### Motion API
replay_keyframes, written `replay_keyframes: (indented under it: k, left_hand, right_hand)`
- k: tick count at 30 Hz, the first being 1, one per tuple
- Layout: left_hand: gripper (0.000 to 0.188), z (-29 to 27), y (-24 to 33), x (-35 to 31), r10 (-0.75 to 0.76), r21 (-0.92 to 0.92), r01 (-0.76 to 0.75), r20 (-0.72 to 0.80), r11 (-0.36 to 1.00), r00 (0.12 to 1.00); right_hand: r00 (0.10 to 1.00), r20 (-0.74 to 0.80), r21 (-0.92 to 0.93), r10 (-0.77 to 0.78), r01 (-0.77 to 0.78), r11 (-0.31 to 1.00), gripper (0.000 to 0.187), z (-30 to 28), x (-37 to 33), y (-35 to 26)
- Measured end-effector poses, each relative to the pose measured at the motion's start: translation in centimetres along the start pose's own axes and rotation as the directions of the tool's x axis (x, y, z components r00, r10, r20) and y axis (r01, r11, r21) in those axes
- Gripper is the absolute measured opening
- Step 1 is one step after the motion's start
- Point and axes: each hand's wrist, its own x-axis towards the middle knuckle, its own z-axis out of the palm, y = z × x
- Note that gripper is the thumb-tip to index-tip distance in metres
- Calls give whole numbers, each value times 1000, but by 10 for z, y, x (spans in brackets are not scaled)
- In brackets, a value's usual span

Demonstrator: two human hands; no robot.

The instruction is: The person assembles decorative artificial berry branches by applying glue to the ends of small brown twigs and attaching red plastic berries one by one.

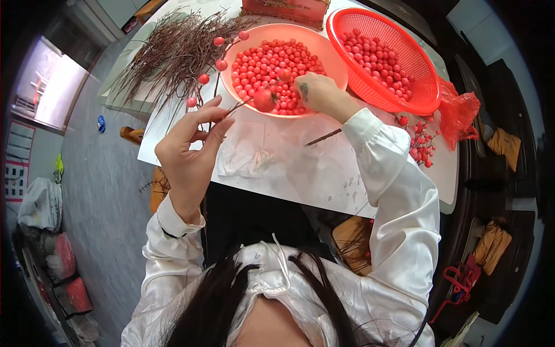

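Note:
My left hand (193, 144) is closed in a pinch on a thin brown twig. Small red artificial berries (204, 78) run up one branch of this twig, and a larger red berry (265, 100) is on a branch leaning right, over the bowl's near rim. My right hand (319, 92) is at the right side of a pink bowl (337, 55), which holds many loose red berries (272, 58). Its fingers are curled down toward these berries; the tips are hidden, so what they hold cannot be seen.
Bare brown twigs (167, 52) lie heaped at the far left of the white table (277, 185). At the far right a red mesh basket (426, 87) of berries leans beside a red plastic bag (457, 110). Berry sprigs (422, 141) lie below it. One short twig (324, 137) rests mid-table.

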Motion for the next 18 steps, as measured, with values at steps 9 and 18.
replay_keyframes:
  k: [9,18]
  left_hand:
    - [11,6,13,5,-115,-182,104,-50,978,992]
    - [12,14,28,9,-152,-240,138,-41,961,988]
  right_hand:
    - [996,-94,-29,10,-13,1000,13,9,4,3]
    - [913,-407,94,-40,85,992,12,-3,-5,16]
